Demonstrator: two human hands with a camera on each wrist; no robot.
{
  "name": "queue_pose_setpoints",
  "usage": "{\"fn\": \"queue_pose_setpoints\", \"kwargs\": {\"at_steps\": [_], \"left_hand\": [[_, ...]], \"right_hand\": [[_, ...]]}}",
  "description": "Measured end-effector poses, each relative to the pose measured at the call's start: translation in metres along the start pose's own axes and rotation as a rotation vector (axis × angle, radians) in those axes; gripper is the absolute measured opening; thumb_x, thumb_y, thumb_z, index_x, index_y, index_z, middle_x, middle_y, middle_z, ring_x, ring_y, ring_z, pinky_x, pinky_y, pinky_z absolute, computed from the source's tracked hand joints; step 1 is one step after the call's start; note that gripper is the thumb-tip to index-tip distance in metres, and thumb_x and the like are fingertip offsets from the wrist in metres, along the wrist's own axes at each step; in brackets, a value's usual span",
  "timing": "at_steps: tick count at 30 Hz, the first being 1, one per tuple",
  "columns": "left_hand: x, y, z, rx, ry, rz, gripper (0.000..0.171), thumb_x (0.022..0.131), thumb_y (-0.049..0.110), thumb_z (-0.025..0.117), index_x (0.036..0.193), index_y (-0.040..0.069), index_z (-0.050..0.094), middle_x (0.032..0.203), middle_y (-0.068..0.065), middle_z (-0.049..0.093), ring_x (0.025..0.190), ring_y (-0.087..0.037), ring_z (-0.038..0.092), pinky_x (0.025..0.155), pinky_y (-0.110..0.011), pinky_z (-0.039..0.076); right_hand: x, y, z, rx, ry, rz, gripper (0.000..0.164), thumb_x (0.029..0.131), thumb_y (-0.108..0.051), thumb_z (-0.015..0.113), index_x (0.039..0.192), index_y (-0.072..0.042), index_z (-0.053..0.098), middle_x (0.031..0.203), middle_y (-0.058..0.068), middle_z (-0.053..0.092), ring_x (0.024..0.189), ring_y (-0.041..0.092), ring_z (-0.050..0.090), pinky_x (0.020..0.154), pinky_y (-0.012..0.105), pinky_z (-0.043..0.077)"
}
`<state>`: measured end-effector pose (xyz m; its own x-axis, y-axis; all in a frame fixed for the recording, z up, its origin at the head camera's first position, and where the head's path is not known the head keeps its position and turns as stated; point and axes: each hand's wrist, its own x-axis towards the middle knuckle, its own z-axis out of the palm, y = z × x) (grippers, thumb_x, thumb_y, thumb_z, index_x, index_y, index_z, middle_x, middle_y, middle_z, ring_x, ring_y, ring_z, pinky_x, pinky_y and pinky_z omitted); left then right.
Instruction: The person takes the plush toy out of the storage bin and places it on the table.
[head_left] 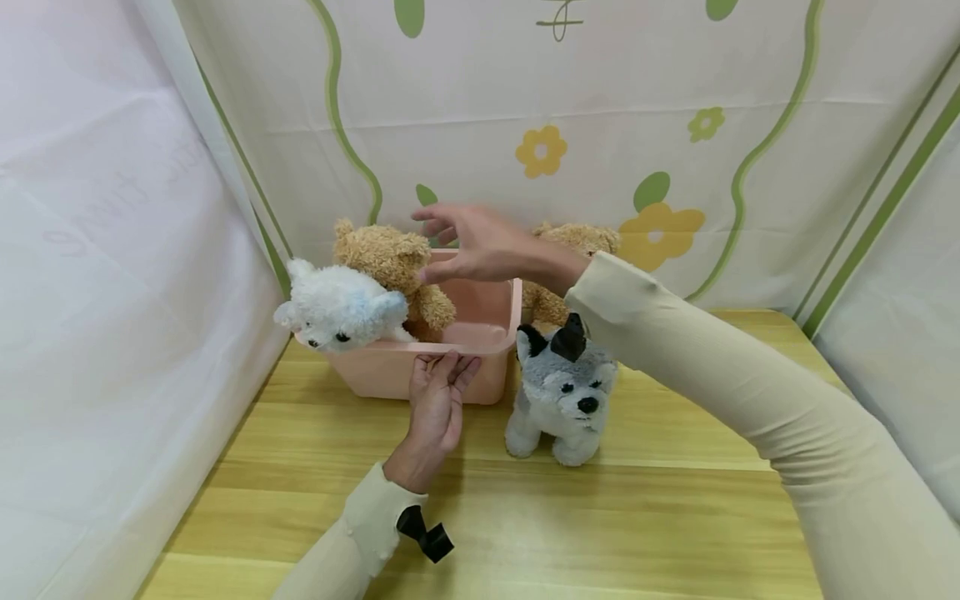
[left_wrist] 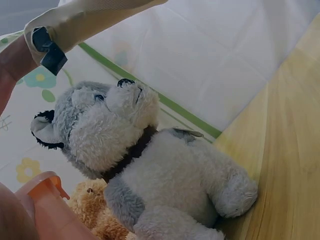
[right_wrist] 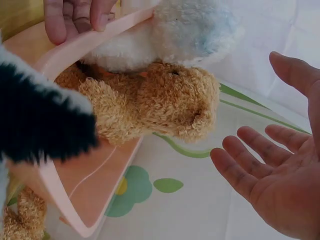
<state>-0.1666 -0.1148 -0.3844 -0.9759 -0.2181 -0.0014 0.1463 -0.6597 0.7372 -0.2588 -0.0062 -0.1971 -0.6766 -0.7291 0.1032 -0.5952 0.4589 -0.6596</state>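
My left hand (head_left: 437, 404) grips the front rim of a pink plastic bin (head_left: 480, 379); the right wrist view shows its fingers (right_wrist: 65, 25) at that rim. Over the bin, my right hand (head_left: 480, 242) is spread with nothing in it, beside a curly brown teddy bear (head_left: 384, 254). That bear sits upright inside the bin, facing away from me in the head view. A white plush toy (head_left: 337, 304) with pale blue patches leans over the bin's front left rim, head outward. In the right wrist view, my right hand (right_wrist: 285, 175) is apart from the bear (right_wrist: 175, 102).
A grey and white plush husky (head_left: 562, 404) stands on the wooden table (head_left: 525, 525) right of the bin. Behind it, a second brown teddy bear (head_left: 543, 308) is partly hidden by my right arm. Printed fabric walls (head_left: 450, 100) enclose the back and sides.
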Motion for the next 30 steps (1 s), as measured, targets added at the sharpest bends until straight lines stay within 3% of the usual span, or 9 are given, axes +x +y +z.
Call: {"fn": "queue_pose_setpoints", "kwargs": {"at_steps": [4, 11, 22, 27, 30], "left_hand": [[0.000, 0.000, 0.000, -0.007, 0.006, 0.009, 0.011, 0.102, 0.002, 0.049, 0.104, 0.010, 0.042, 0.094, -0.003, 0.063, 0.088, -0.015, 0.068, 0.088, -0.029, 0.061], [0.000, -0.001, -0.002, -0.010, 0.018, 0.000, 0.011, 0.102, 0.002, 0.048, 0.102, 0.011, 0.042, 0.095, -0.004, 0.064, 0.089, -0.015, 0.067, 0.089, -0.029, 0.061], [0.000, 0.001, -0.001, -0.008, 0.012, -0.026, 0.010, 0.102, 0.006, 0.051, 0.105, 0.012, 0.043, 0.095, -0.003, 0.064, 0.088, -0.013, 0.069, 0.092, -0.029, 0.060], [-0.001, 0.000, -0.001, 0.048, 0.023, -0.039, 0.009, 0.103, 0.009, 0.051, 0.103, 0.014, 0.043, 0.096, 0.002, 0.061, 0.088, -0.009, 0.065, 0.082, -0.018, 0.058], [-0.001, -0.001, -0.001, 0.068, 0.033, -0.034, 0.008, 0.103, 0.009, 0.051, 0.103, 0.015, 0.045, 0.095, 0.005, 0.059, 0.087, -0.007, 0.061, 0.078, -0.015, 0.054]], "right_hand": [[0.009, -0.004, 0.008, 0.002, -0.004, -0.001, 0.089, 0.083, -0.035, 0.079, 0.154, -0.016, 0.029, 0.153, 0.011, 0.043, 0.136, 0.029, 0.048, 0.109, 0.035, 0.049], [0.024, -0.015, 0.027, -0.088, -0.005, 0.018, 0.085, 0.085, -0.041, 0.076, 0.154, -0.018, 0.031, 0.150, 0.009, 0.047, 0.132, 0.023, 0.052, 0.106, 0.035, 0.051], [0.046, -0.036, 0.053, -0.189, -0.038, 0.037, 0.090, 0.086, -0.046, 0.073, 0.157, -0.020, 0.023, 0.155, 0.004, 0.041, 0.138, 0.018, 0.045, 0.112, 0.032, 0.046], [0.053, -0.036, 0.067, -0.208, -0.022, 0.052, 0.092, 0.085, -0.049, 0.073, 0.157, -0.018, 0.024, 0.158, -0.001, 0.037, 0.140, 0.015, 0.043, 0.115, 0.029, 0.043], [0.056, -0.034, 0.077, -0.203, -0.007, 0.026, 0.087, 0.085, -0.047, 0.074, 0.154, -0.016, 0.031, 0.151, 0.000, 0.045, 0.132, 0.014, 0.050, 0.107, 0.026, 0.048]]}}
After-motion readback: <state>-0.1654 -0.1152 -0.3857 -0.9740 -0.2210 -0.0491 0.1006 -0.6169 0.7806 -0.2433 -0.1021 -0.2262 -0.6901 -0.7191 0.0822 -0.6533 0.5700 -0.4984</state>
